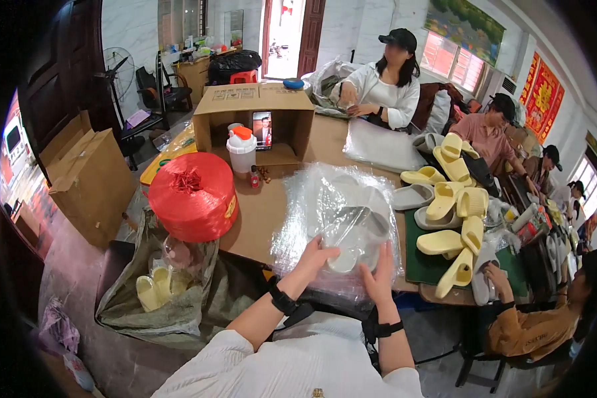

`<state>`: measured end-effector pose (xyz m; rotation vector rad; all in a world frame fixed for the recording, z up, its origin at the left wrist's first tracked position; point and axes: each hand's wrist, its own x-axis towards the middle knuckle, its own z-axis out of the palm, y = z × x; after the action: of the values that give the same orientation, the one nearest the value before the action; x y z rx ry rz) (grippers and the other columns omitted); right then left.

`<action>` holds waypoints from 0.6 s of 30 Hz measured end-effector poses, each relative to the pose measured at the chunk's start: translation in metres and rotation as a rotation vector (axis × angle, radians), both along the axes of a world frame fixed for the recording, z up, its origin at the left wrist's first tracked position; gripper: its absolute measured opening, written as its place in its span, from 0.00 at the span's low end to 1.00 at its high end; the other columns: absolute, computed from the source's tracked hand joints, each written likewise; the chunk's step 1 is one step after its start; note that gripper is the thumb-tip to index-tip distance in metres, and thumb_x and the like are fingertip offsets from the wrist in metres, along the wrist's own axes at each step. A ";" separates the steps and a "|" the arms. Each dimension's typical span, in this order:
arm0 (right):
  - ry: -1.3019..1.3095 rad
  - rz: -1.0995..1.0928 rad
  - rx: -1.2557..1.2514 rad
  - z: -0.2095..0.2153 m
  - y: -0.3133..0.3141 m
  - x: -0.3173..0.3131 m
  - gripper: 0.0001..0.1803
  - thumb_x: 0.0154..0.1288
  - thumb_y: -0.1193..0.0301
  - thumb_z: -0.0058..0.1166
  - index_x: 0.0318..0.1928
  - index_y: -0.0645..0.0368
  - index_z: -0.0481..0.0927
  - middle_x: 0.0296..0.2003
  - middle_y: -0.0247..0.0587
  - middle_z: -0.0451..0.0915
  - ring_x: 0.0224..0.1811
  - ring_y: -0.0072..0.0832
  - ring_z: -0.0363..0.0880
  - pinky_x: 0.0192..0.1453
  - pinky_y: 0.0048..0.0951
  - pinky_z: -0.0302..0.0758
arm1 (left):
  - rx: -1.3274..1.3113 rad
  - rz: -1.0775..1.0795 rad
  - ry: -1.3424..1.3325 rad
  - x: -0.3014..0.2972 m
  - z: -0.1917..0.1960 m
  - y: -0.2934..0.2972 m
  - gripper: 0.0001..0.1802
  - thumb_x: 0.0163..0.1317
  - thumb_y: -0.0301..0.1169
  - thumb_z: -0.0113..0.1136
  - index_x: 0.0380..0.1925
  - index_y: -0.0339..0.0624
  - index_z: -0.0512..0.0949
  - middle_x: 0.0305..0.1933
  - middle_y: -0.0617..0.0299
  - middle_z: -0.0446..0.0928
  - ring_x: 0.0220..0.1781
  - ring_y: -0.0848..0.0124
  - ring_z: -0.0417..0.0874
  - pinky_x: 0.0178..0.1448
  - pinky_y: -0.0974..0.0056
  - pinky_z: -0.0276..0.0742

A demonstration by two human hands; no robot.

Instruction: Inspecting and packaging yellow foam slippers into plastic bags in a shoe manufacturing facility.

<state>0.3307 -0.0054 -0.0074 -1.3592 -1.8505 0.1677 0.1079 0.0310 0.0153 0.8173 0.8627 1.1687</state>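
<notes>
In front of me a pair of pale grey slide slippers (345,255) lies on a stack of clear plastic bags (295,225); a layer of plastic seems to cover part of the pair. My left hand (317,257) grips their near left side, its thumb over the heel end. On the right side my right hand (379,273) holds the pair, thumb toward me and fingers along the outer edge. Some fingertips are hidden under the slippers and plastic. Yellow slides (448,199) and several grey ones are heaped just right of the bags.
Left of the bags stands a big red roll of plastic twine (192,199). Behind it are a white jug (241,158), a phone (262,131) and an open cardboard box (252,99). A woven sack (159,325) holds yellow slides at lower left. Co-workers sit across and right, one hand (499,280) near the heap.
</notes>
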 end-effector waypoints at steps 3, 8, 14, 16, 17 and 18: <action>-0.019 -0.134 0.133 0.024 -0.013 -0.002 0.50 0.63 0.61 0.66 0.77 0.65 0.51 0.76 0.65 0.50 0.78 0.58 0.50 0.80 0.51 0.51 | 0.010 -0.005 -0.052 -0.005 0.003 -0.013 0.33 0.58 0.24 0.69 0.63 0.32 0.69 0.56 0.55 0.80 0.56 0.68 0.81 0.61 0.62 0.76; 0.650 -0.033 0.056 0.042 -0.013 -0.001 0.53 0.55 0.74 0.73 0.76 0.66 0.52 0.71 0.57 0.62 0.71 0.41 0.64 0.75 0.40 0.60 | 0.085 -0.121 -0.209 -0.013 0.019 -0.026 0.33 0.60 0.25 0.69 0.65 0.34 0.69 0.57 0.57 0.79 0.58 0.69 0.80 0.64 0.63 0.75; 0.974 0.044 -0.185 0.040 -0.020 -0.017 0.33 0.63 0.78 0.66 0.65 0.70 0.64 0.57 0.49 0.76 0.58 0.33 0.77 0.64 0.33 0.72 | 0.137 -0.188 -0.209 -0.002 0.025 -0.039 0.37 0.61 0.27 0.69 0.69 0.35 0.65 0.60 0.58 0.77 0.62 0.69 0.77 0.68 0.62 0.72; 0.927 -0.024 -0.081 0.030 -0.026 -0.036 0.31 0.64 0.78 0.64 0.64 0.70 0.65 0.57 0.48 0.76 0.57 0.32 0.77 0.63 0.33 0.72 | 0.119 -0.209 -0.173 0.006 0.027 -0.048 0.39 0.61 0.27 0.69 0.70 0.34 0.62 0.63 0.57 0.76 0.63 0.68 0.77 0.69 0.61 0.71; 0.879 -0.079 0.021 0.029 -0.026 -0.045 0.28 0.64 0.79 0.62 0.62 0.70 0.67 0.56 0.48 0.76 0.57 0.32 0.77 0.63 0.33 0.73 | 0.133 -0.192 -0.161 0.006 0.027 -0.052 0.38 0.61 0.27 0.69 0.69 0.34 0.64 0.62 0.57 0.76 0.63 0.68 0.77 0.68 0.61 0.72; 0.899 -0.011 -0.044 0.031 -0.029 -0.046 0.25 0.66 0.80 0.59 0.61 0.71 0.67 0.57 0.49 0.76 0.58 0.31 0.76 0.64 0.33 0.71 | 0.148 -0.175 -0.148 0.004 0.028 -0.055 0.37 0.61 0.27 0.69 0.69 0.33 0.65 0.62 0.58 0.77 0.62 0.68 0.77 0.67 0.61 0.72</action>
<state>0.2842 -0.0349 0.0241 -1.0559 -1.0787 0.6923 0.1122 -0.0242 0.0429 0.8962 0.5759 1.1322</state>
